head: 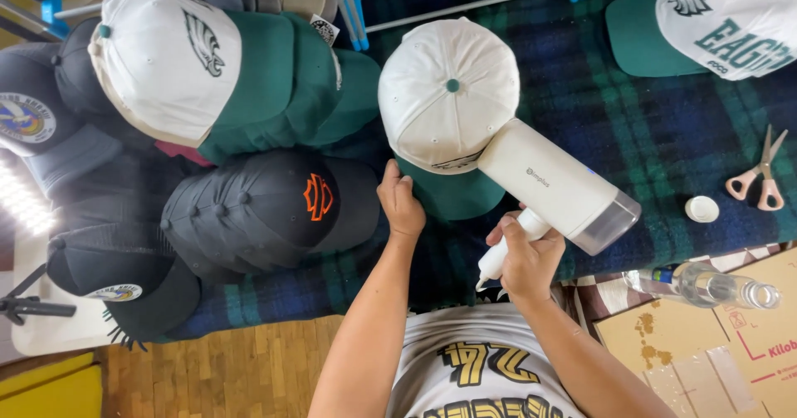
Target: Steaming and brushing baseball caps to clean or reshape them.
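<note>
The right hand is closed around the handle of a white handheld steamer, and the steamer's head lies against the front of a white cap with a green brim. The left hand rests on this green brim with the fingers bent, pressing or pinching its edge — I cannot tell which. The cap sits in the middle of the bench, on a dark plaid blanket. To the left lie a black cap and a white and green cap, touching each other. On the right are pink scissors, a small white lid and a clear bottle — all well apart from the hands.
</note>
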